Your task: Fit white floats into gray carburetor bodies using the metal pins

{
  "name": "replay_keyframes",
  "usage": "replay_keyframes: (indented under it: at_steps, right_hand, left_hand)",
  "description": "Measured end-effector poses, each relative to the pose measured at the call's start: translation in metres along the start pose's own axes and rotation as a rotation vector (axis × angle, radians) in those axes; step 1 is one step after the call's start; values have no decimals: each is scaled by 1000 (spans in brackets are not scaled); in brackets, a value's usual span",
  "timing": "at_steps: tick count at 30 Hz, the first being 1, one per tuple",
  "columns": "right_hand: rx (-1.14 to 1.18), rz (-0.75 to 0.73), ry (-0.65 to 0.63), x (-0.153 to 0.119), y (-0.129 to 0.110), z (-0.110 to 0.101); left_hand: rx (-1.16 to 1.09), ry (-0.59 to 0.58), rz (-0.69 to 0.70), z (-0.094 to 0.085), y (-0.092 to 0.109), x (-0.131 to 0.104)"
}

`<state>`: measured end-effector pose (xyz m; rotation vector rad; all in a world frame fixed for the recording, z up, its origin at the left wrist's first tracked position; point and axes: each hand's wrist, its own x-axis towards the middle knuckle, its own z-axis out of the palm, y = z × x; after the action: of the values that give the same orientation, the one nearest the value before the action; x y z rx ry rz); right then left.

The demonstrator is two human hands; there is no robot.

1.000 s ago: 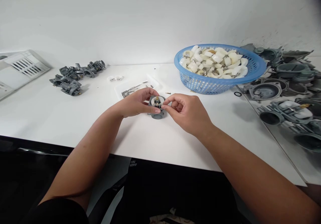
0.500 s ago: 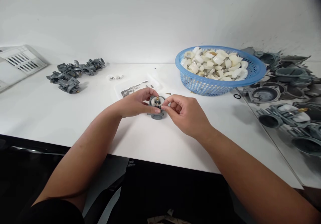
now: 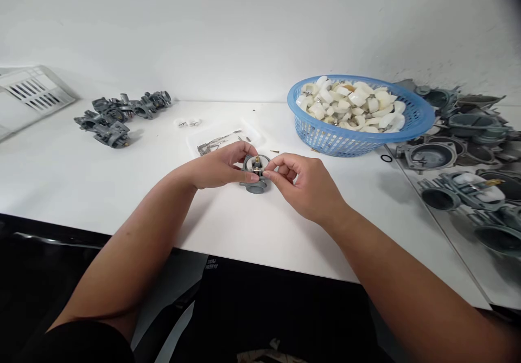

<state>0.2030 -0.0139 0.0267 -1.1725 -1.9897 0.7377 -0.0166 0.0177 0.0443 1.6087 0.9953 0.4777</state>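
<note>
A grey metal carburetor body [image 3: 256,187] stands on the white table, with a white float and a brass piece showing in its open top. My left hand [image 3: 223,166] is closed around its left side, thumb at the front and fingers behind. From the right, my right hand [image 3: 303,184] pinches a thin metal pin [image 3: 260,170] at the float's hinge; the fingertips hide most of its right end. Just behind the carburetor lies a small brass screw [image 3: 275,151]. A shallow white tray [image 3: 191,140] holding thin metal pins sits behind my left hand.
A blue basket [image 3: 362,135] heaped with white floats stands at the back right. Grey carburetor parts [image 3: 431,154] pile up along the right side. More carburetor bodies [image 3: 112,134] lie at the back left, near a white slotted crate [image 3: 35,97]. A black ring [image 3: 386,158] rests beside the basket.
Both hands keep their hold at the carburetor with hardly any movement. The whole view has shifted slightly.
</note>
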Motion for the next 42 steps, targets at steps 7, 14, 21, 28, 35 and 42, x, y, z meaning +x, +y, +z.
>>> replay_keyframes:
  at_steps: [7,14,21,28,35,42]
  right_hand:
    - [-59,-25,-6,0,-4,1]
    - [-99,-63,65,-1,-4,4]
    - [-89,-62,63,0,-1,3]
    - [-81,-78,70,0,2,2]
    - [-57,-81,49,1,4,2]
    - [-44,-88,47,-1,3,5]
  left_hand:
    - [34,8,-34,1,4,-2]
    - [34,1,-18,0,2,0]
    - [42,0,-8,-2,-2,1]
    - [0,10,-25,-1,-1,2]
    - [5,19,-9,-2,0,2]
    - [27,34,-16,-1,2,1]
